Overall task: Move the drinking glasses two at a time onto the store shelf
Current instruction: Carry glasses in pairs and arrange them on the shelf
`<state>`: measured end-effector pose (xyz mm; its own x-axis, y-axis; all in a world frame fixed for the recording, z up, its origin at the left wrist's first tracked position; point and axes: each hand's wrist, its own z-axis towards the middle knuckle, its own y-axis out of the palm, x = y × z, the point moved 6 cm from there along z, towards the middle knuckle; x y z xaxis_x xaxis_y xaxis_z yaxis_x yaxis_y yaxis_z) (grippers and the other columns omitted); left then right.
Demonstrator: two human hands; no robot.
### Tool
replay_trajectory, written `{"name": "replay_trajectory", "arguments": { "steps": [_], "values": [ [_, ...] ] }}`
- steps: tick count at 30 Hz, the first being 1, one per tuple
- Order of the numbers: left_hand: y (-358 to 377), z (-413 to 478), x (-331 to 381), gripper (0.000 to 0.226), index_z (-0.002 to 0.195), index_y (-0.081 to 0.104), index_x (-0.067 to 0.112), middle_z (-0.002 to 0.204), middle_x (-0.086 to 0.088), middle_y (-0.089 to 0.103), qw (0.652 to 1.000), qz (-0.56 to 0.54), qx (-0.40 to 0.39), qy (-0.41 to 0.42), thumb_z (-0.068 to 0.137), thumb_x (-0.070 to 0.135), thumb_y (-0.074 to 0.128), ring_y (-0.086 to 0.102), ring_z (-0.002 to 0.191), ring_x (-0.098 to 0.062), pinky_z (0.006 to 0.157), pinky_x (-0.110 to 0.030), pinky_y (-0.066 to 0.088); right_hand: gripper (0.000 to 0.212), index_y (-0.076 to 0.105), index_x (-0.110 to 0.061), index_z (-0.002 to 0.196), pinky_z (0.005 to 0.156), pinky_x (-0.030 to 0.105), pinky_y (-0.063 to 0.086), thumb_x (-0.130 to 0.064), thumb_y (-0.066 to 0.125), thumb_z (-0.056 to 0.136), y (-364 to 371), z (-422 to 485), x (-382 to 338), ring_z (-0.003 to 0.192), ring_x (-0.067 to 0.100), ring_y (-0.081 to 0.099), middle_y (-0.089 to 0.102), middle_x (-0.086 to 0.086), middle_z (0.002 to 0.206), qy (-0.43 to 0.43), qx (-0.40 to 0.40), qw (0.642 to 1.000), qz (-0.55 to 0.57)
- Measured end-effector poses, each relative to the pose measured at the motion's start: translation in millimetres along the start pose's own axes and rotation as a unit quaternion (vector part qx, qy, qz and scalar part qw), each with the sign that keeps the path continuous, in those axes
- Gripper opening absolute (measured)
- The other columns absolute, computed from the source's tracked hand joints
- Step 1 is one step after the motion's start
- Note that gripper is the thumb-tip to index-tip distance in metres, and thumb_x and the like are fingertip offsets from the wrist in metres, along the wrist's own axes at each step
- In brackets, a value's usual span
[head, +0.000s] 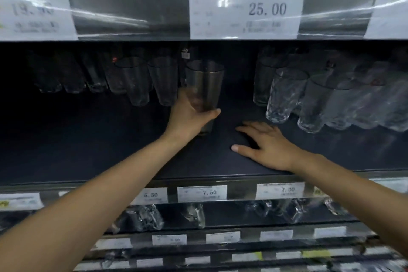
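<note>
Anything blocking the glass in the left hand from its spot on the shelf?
Nothing visible. The left hand grips the glass over bare shelf, in the gap between the left row and right row; the right hand is open beside it, apart.

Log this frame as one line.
left hand: grips upright glass | right hand: open, empty, over shelf | other glasses: either side

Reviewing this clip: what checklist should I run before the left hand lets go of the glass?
1. Left hand grips the tall clear drinking glass: ok.
2. Glass base seated on the dark shelf board: cannot tell.
3. Glass upright: ok.
4. Bare shelf space right of it, before the textured clear glasses: ok.
5. Right hand carries a second glass: not ok, open and empty.
</note>
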<state>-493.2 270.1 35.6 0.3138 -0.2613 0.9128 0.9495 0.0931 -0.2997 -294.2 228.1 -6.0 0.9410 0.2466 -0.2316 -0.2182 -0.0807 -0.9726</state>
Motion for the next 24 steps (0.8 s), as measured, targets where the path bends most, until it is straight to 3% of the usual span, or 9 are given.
{"name": "replay_trajectory", "arguments": {
  "steps": [6,8,11,16,20,24],
  "values": [
    [38,39,-11,0.074,0.133,0.040,0.016,0.115,0.005,0.057,0.999,0.018,0.044,0.002,0.075,0.030,0.084,0.058,0.110,-0.012,0.093,-0.024,0.048,0.072,0.030,-0.034,0.152,0.117,0.038,0.011,-0.071,0.037,0.090,4,3,3,0.149,0.016,0.014,0.020,-0.006,0.162,-0.025,0.005,1.000,0.001],
    [44,49,-15,0.073,0.133,0.040,0.014,0.119,0.002,0.058,0.997,0.010,0.070,-0.003,0.076,0.031,0.083,0.058,0.110,-0.013,0.090,-0.017,0.048,0.073,0.028,-0.034,0.153,0.118,0.037,0.010,-0.072,0.035,0.090,5,4,3,0.149,0.016,0.014,0.020,-0.005,0.162,-0.030,0.006,1.000,-0.001],
    [50,61,-17,0.072,0.134,0.039,0.012,0.121,0.002,0.058,0.996,-0.001,0.090,0.006,0.078,0.030,0.082,0.057,0.109,-0.010,0.074,0.004,0.039,0.075,0.027,-0.034,0.153,0.119,0.037,0.010,-0.074,0.030,0.089,8,5,4,0.148,0.016,0.013,0.019,-0.005,0.162,-0.037,0.007,0.999,-0.003],
    [59,83,-32,0.075,0.137,0.044,0.015,0.135,-0.002,0.054,0.997,0.012,0.081,0.015,0.077,0.042,0.081,0.052,0.121,-0.013,0.096,-0.017,0.041,0.076,0.026,-0.035,0.152,0.119,0.035,0.010,-0.074,0.027,0.088,7,4,3,0.147,0.012,0.014,0.021,-0.008,0.160,-0.043,0.020,0.999,-0.001],
    [63,103,-40,0.080,0.137,0.047,0.011,0.137,-0.006,0.049,0.993,0.038,0.111,0.012,0.074,0.048,0.081,0.050,0.123,-0.017,0.100,-0.021,0.041,0.072,0.025,-0.035,0.152,0.118,0.031,0.006,-0.072,0.029,0.091,7,4,2,0.147,0.011,0.011,0.019,-0.009,0.160,-0.044,0.022,0.999,-0.003],
    [63,114,-49,0.081,0.136,0.040,0.008,0.130,-0.004,0.057,0.991,-0.040,0.124,-0.027,0.074,0.035,0.084,0.055,0.116,-0.014,0.094,-0.020,0.045,0.069,0.025,-0.036,0.151,0.116,0.030,0.005,-0.071,0.030,0.092,6,5,1,0.146,0.010,0.010,0.019,-0.010,0.160,-0.045,0.027,0.999,-0.006]
  ]
}}
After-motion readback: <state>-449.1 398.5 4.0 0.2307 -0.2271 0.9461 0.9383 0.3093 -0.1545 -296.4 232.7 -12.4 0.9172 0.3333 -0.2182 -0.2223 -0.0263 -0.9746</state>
